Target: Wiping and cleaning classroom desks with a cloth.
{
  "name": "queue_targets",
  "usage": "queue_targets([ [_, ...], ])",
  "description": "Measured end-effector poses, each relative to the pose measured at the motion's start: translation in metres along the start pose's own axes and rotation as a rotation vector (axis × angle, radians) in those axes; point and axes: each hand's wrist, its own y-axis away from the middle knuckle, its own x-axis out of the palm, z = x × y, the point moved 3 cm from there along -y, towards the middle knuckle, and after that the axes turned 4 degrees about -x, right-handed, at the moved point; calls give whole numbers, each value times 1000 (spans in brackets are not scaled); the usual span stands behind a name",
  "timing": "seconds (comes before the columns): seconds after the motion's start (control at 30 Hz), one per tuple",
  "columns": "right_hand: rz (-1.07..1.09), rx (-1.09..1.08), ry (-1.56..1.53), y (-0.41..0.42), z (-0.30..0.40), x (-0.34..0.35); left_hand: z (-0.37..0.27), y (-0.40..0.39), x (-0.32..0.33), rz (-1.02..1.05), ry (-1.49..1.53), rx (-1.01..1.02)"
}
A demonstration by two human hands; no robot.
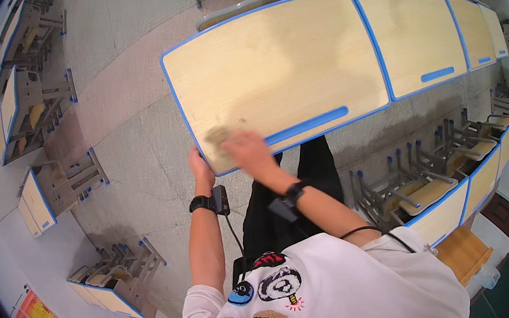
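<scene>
A school desk [280,64] with a pale wood-grain top and blue edging stands before me. My left hand [201,168] grips its near left corner from the side; some of the fingers are hidden by the desk. Over the same corner, my right hand [247,150] presses a blurred grey-brown wad [219,137] onto the top; whether it is a cloth or a scouring pad I cannot tell. A small dark spot [242,120] marks the surface just beyond it. Next to my right hand runs the blue pencil groove [308,125].
More desks [417,36] join this one in a row to the right. Behind me on the right, chairs [428,194] rest upside down on desks [445,213]. Other desks [39,206] line the left wall. Cables run from devices at both my wrists.
</scene>
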Motion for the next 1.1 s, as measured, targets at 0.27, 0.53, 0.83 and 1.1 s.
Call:
queue_targets([
  [0.27,-572,723,680,71,-237,-230,-4,-7,-4,-142,-320,150],
  [0.53,-302,406,429,10,-62,-52,14,-7,-60,-5,-74,-71],
  [0.83,-58,-334,-14,-16,-1,19,18,64,-54,311,-660,-470],
  [1.1,-495,618,667,52,-194,-200,-9,11,-21,88,-536,-209],
])
